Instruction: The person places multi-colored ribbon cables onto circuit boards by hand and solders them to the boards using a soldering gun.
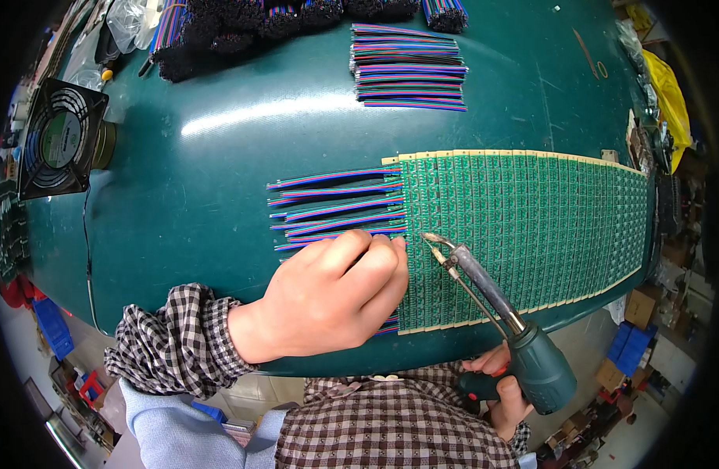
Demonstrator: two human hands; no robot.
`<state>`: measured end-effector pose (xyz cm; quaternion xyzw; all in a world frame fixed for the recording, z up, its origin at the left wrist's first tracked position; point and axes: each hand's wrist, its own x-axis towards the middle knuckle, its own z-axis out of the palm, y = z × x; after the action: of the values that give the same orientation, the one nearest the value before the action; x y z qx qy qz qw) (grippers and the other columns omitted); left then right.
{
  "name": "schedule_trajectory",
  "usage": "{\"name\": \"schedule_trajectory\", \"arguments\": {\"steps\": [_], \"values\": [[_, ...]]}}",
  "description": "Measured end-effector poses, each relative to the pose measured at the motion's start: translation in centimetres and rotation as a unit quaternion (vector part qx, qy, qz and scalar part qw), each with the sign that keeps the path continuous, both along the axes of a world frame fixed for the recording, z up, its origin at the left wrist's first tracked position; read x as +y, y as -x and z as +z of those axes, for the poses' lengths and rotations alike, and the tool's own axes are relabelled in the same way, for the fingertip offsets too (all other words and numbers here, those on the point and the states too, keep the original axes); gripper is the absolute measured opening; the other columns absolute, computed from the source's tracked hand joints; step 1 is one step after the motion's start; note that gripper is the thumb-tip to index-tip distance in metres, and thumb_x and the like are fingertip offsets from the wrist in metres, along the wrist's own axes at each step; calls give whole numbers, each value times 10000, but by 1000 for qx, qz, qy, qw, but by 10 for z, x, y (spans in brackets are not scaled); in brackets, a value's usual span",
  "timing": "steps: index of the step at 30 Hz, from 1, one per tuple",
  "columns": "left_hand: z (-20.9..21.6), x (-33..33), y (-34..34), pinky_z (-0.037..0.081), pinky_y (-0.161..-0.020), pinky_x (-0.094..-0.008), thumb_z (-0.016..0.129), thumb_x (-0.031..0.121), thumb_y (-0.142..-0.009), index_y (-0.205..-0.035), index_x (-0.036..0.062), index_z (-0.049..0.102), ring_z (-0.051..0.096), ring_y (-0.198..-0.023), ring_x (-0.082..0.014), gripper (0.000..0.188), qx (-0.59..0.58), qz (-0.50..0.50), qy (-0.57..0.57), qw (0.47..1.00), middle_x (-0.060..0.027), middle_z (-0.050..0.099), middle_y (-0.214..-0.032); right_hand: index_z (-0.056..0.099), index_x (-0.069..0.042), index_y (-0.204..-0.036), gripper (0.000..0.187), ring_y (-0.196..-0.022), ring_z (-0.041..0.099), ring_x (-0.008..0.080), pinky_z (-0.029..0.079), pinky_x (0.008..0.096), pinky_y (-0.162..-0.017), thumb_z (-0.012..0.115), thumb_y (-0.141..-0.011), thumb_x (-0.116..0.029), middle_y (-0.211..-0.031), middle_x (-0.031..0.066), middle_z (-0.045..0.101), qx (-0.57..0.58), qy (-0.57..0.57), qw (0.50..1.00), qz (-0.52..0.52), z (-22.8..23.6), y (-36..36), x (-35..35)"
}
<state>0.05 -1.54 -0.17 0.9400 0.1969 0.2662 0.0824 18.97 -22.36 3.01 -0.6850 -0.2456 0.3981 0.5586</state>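
Note:
A wide panel of green circuit boards (531, 227) lies on the green table, with ribbon wires (336, 209) in red, blue, green and black running left from its left edge. My left hand (324, 293) is closed in a pinch at that edge, its fingertips on a ribbon wire; the hand covers part of the lower wires. In my right hand (510, 400) is a dark green soldering gun (541, 371), gripped by its handle. The gun's tip (431, 238) and thin solder feed tube (453, 273) hang over the panel's left part, just right of my left fingertips.
A stack of loose ribbon wires (410, 66) lies beyond the panel. Bundled wires (234, 31) fill the far left edge. A black fan (60, 141) stands at left, its cable trailing down the table. At right are a yellow bag (666, 105) and cardboard boxes (642, 305).

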Motion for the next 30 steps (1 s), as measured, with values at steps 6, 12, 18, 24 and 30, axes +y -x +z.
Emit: {"name": "schedule_trajectory", "arguments": {"steps": [6,12,18,24,30], "values": [[-1,0,0,515,-597,-282,700,45,-645,-970,-53,700,609,-754,-200,339,-2,0,8,1000,-88,592,-920,512,136,-1122,610,-765,648,265,620,424,-720,734,-858,-368,-827,162,580,8,3,1000,13,0,-2,-1],[-1,0,-1,515,-598,-283,700,54,-639,-970,-48,701,612,-757,-202,346,-5,3,1,1000,-91,591,-924,487,131,-1179,644,-778,643,265,614,433,-735,738,-860,-369,-833,159,582,8,4,1000,15,3,1,2],[-1,1,-2,514,-599,-285,699,58,-642,-971,-44,702,614,-760,-204,345,-4,4,-2,1000,-93,593,-934,540,112,-1048,554,-782,637,266,608,439,-752,737,-854,-369,-818,149,569,11,28,999,39,6,0,5],[-2,1,-1,511,-597,-286,698,56,-639,-966,-46,700,615,-762,-203,343,-9,3,2,1000,-95,591,-937,548,91,-984,527,-798,627,263,603,448,-772,736,-848,-382,-825,145,562,34,62,996,62,13,3,14],[-1,1,-1,511,-598,-285,701,58,-636,-959,-46,701,616,-761,-204,339,-12,1,5,1000,-95,591,-937,547,83,-973,520,-817,622,262,602,453,-774,728,-852,-390,-839,148,554,27,49,997,51,11,4,14]]}}
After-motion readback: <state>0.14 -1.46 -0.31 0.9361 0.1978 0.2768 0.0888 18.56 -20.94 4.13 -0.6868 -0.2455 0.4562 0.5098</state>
